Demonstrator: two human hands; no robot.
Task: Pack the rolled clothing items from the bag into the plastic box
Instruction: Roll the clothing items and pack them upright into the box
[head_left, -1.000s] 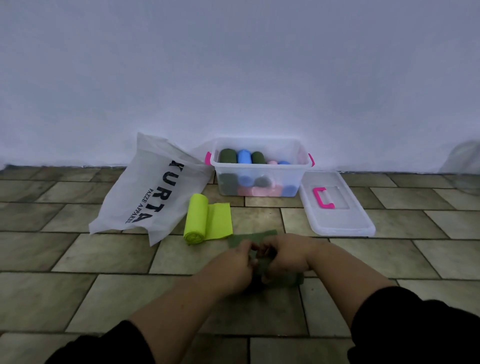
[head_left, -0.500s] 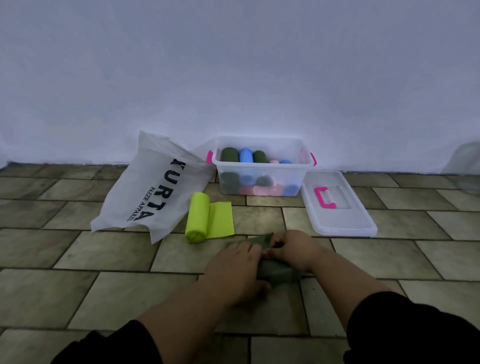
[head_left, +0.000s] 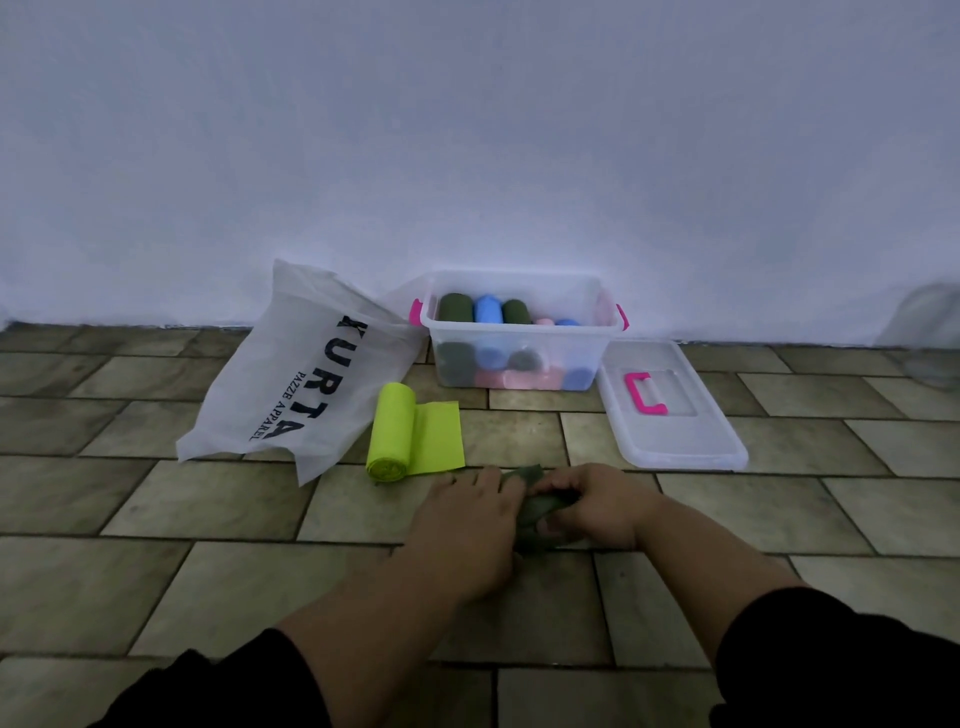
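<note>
On the tiled floor, a dark green cloth (head_left: 535, 512) lies between my hands, mostly rolled. My left hand (head_left: 465, 525) lies flat over its left part, fingers straight. My right hand (head_left: 592, 506) curls round the roll's right end. A clear plastic box (head_left: 519, 340) with pink latches stands by the wall, holding several green, blue and pink rolls. A white printed bag (head_left: 306, 379) lies to its left. A lime-yellow cloth (head_left: 410, 434), partly unrolled, lies between bag and hands.
The box's clear lid (head_left: 670, 410) with a pink handle lies flat on the floor right of the box. A white wall runs behind everything. A faint translucent shape (head_left: 924, 332) sits at the far right by the wall.
The green cloth has been rolled tighter and further forward. My left hand went from pinching it to lying flat on it, while my right hand kept hold of the roll.
</note>
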